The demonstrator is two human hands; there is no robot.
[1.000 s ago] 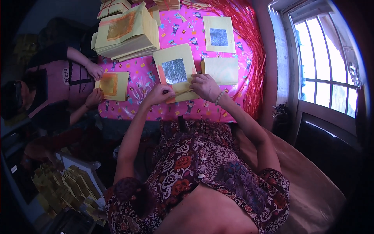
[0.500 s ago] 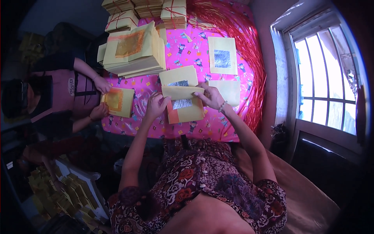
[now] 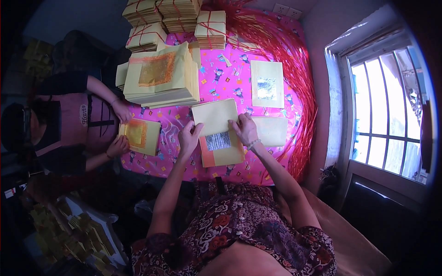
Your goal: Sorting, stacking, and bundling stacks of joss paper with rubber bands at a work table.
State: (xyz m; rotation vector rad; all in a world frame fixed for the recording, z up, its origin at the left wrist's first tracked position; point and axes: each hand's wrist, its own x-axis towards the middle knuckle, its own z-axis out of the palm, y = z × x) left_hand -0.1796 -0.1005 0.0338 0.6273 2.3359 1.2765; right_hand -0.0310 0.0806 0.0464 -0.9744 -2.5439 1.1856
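Note:
A pale yellow paper sheet [image 3: 215,113] is pinched at its near corners, thumbs uppermost, between my left hand [image 3: 188,138] and my right hand [image 3: 246,129]. It partly overlaps another yellow sheet [image 3: 225,157], which lies closer to me and bears a silver foil patch [image 3: 218,141] and an orange strip along its left side. What lies beneath the held sheet is hidden. Beside my right hand a plain pale sheet [image 3: 270,131] rests on the table. Farther back on the right lies a sheet with a silver foil square [image 3: 267,88].
Left of my hands stands a tall stack of yellow paper [image 3: 159,76]. Bundles tied with red string [image 3: 210,30] sit behind it. Red shiny strands [image 3: 299,92] run along the pink tablecloth's [image 3: 221,78] right side. At left, a co-worker's hands [image 3: 120,129] handle gold-patched paper [image 3: 138,134].
The held sheet was tilted up and looked like a narrow band; its broad face now shows, covering the silver patch behind it. The whole view has shifted, placing the table lower.

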